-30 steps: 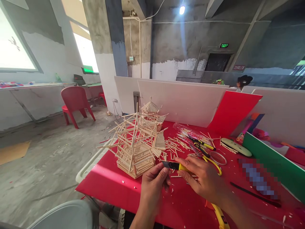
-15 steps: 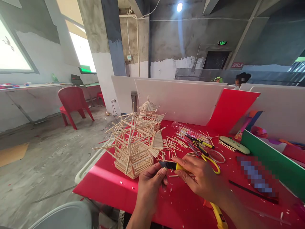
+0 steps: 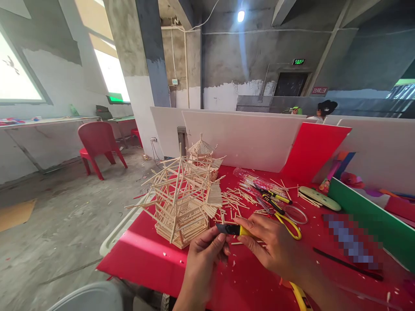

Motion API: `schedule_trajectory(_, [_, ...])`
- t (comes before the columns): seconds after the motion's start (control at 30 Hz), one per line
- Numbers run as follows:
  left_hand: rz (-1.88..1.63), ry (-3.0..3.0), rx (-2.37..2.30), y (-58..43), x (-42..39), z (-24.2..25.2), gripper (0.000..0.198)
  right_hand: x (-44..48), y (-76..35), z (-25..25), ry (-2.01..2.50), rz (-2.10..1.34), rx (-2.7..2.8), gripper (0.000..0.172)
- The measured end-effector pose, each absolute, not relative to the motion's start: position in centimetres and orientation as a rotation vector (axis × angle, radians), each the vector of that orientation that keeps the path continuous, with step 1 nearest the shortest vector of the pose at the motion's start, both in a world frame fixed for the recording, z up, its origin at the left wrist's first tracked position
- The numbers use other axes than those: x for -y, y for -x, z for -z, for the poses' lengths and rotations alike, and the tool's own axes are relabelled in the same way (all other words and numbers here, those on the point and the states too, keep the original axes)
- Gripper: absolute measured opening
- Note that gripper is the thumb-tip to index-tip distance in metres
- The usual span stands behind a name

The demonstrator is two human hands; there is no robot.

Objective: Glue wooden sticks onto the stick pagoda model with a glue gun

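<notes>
Got a yellow-handled craft knife with a black neck and dark flat blade (image 3: 231,229) firmly in the right hand (image 3: 270,239), clamped thumb against fingers, tip pointing to 9 o'clock. Looks pinched at the left hand (image 3: 207,250) too, with thumb and fingertips drawn in right by the blade, but can't tell how fully closed, or whether holding anything (could be nipping a short pale stick just behind the blade, too hidden to call). To do this bit well, would go for small strokes with light pressure, tuck the left thumb out of the edge's path, and brace both wrists low over the glossy red tabletop (image 3: 142,259). Worth turning the edge away from the fingertips before pushing any harder. As for the open-framed, many-sided pavilion model of pale wooden sticks (image 3: 177,202), sits upright on the tabletop at 10 o'clock from the blade, near the left hand. Looks neat down low, with slats packed close around the base, then goes airy higher up, with bare rafters meeting by a tall centre stick and long ends poking out towards 9 o'clock. Has a smaller roofed tower of matching pale sticks (image 3: 201,149) behind at 11 o'clock.
</notes>
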State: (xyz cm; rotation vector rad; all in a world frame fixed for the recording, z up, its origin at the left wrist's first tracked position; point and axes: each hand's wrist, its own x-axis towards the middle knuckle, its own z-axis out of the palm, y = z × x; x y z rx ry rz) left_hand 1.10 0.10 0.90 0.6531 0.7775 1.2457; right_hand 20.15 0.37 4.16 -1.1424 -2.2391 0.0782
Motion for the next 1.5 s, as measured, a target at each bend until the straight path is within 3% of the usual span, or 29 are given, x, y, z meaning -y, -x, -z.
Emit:
schedule_trajectory(0.23, [-1.312, -0.527, -0.818, -1.27, 0.09, -1.37, 0.029, -0.58, -19.8, -3.5, 1.13, 0.055, 2.246, 0.036])
schedule_trajectory(1.5, [-1.291, -0.643, -0.796, -1.72, 0.17, -1.47, 0.033, -0.56, -20.27, -3.16, 1.135, 0.02, 2.264, 0.036])
